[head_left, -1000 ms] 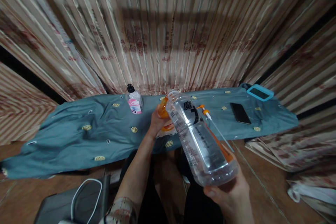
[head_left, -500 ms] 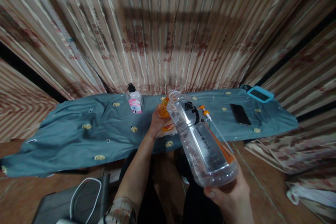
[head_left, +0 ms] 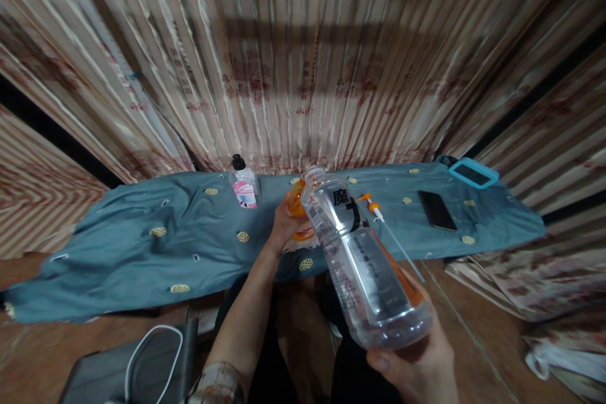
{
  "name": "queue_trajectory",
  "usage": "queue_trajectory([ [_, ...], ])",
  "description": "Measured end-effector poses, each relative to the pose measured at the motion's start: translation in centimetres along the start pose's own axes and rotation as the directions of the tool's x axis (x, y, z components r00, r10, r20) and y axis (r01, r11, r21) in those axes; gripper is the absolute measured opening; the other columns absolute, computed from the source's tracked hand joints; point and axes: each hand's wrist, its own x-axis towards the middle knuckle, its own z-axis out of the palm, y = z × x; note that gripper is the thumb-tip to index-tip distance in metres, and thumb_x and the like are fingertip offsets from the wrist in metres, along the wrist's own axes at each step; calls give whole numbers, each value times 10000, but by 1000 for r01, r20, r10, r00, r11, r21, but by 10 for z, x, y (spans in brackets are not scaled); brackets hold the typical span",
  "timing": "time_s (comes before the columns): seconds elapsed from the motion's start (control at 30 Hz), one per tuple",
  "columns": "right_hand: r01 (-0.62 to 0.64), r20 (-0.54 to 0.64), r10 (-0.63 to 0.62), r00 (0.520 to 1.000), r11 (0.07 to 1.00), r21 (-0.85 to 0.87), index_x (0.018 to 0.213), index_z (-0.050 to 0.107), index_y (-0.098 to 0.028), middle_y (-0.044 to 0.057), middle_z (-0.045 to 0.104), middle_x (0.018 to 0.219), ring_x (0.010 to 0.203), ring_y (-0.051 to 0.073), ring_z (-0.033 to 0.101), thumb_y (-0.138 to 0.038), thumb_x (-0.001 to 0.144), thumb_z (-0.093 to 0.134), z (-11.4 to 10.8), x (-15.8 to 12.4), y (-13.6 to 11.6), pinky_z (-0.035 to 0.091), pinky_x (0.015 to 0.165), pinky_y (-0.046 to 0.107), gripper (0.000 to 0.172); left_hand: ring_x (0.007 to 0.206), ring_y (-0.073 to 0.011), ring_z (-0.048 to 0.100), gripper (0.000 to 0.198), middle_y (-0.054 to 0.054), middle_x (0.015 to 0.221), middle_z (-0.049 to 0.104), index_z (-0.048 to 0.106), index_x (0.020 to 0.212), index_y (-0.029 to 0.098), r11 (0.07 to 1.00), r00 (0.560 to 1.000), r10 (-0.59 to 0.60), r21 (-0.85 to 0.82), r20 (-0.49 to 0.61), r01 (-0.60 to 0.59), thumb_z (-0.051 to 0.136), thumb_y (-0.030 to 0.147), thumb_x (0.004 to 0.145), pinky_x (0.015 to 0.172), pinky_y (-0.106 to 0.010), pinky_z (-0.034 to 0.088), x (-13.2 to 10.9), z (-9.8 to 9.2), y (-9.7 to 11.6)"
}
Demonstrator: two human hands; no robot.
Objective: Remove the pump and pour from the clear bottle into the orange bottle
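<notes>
Right there, held tilted above the near edge of the tabletop (head_left: 132,252), is the big clear bottle (head_left: 364,265), its base toward the person and its neck pointing away and leftward. The right hand (head_left: 419,350) has its grip around the bottle's base, thumb underneath. Just beside the bottle's neck, on its left, the left hand (head_left: 285,221) keeps its grip wrapped on an orange container (head_left: 297,199), mostly hidden; from where I stand I can't tell whether neck and container touch. Just right of the big bottle lies an orange-and-white pump (head_left: 375,207), its thin tube running past the tabletop's edge. Farther right of the bottle there's a black phone (head_left: 436,209), then a blue-framed device (head_left: 473,173). Well to the bottle's left stands a pink-labelled bottle (head_left: 245,189) with a black top. Pleated, patterned curtains (head_left: 284,76) hang beyond the bottle, and below it, far left, a white cable (head_left: 180,341) loops over a dark grey surface (head_left: 106,369).
</notes>
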Motion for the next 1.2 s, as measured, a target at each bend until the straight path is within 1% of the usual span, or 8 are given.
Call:
queue_trajectory([
  [0.1, 10, 2, -10, 1000, 1000, -13, 1441, 704, -281, 94, 865, 1250, 1043, 300, 869, -576, 590, 1137, 2, 0, -2, 720, 842, 330, 999, 789, -195, 689, 480, 18, 853, 767, 719, 927, 226, 1000, 1000, 11, 1, -3, -11, 1015, 352, 572, 800, -324, 588, 1, 0, -3],
  [0.3, -22, -42, 25, 999, 997, 80, 1349, 786, -355, 8, 871, 1220, 1007, 240, 870, -504, 518, 1173, 9, -1, -7, 703, 836, 257, 928, 874, -216, 738, 501, -2, 891, 792, 717, 959, 222, 1000, 999, 23, 2, 22, -23, 1018, 376, 590, 858, -331, 612, 1, -3, -7],
  [0.43, -18, -63, 22, 998, 997, 69, 1348, 796, -339, 7, 871, 1216, 1019, 221, 867, -527, 491, 1175, 10, -2, -7, 684, 850, 221, 956, 893, -220, 752, 494, 2, 899, 792, 715, 960, 222, 999, 999, 39, -6, 19, -39, 1015, 382, 603, 866, -337, 620, 0, -3, -8],
  [0.6, -50, -111, 60, 992, 994, 93, 1343, 795, -303, 29, 869, 1229, 1036, 195, 858, -519, 424, 1189, 13, -3, -9, 659, 860, 175, 1023, 903, -228, 760, 507, -8, 911, 808, 724, 967, 219, 1000, 1000, 16, -20, 27, -15, 1028, 355, 584, 854, -333, 633, -1, -3, -5],
  [0.83, -34, -38, 35, 999, 999, 23, 1409, 753, -287, 99, 848, 1316, 1137, 308, 854, -579, 544, 1151, 5, -4, -3, 714, 881, 311, 996, 975, -264, 786, 497, -32, 956, 831, 743, 984, 229, 999, 999, 18, -44, 39, -16, 1029, 284, 581, 893, -368, 661, 1, -4, -2],
  [1.0, -13, 6, 13, 1000, 1000, -3, 1451, 740, -287, 114, 822, 1382, 1185, 338, 840, -575, 604, 1133, -2, -3, 1, 718, 901, 346, 977, 948, -254, 789, 489, -14, 940, 833, 739, 969, 244, 1000, 999, 19, -8, 30, -19, 1038, 298, 586, 880, -360, 666, 1, -4, -4],
  [1.1, -32, 2, 32, 999, 999, 5, 1456, 735, -294, 101, 832, 1354, 1141, 324, 850, -562, 603, 1137, 2, -3, -2, 718, 886, 340, 980, 945, -250, 789, 473, -9, 925, 826, 731, 953, 238, 1000, 999, 25, -11, 33, -24, 1033, 309, 595, 881, -354, 667, 1, -5, -5],
  [1.2, -49, -31, 51, 998, 998, 49, 1413, 763, -332, 43, 853, 1307, 1089, 242, 860, -546, 560, 1154, 9, -4, -8, 693, 867, 242, 962, 979, -256, 788, 491, -14, 939, 825, 734, 976, 231, 1000, 999, 25, -7, 40, -25, 1033, 307, 594, 919, -362, 662, 1, -4, -5],
])
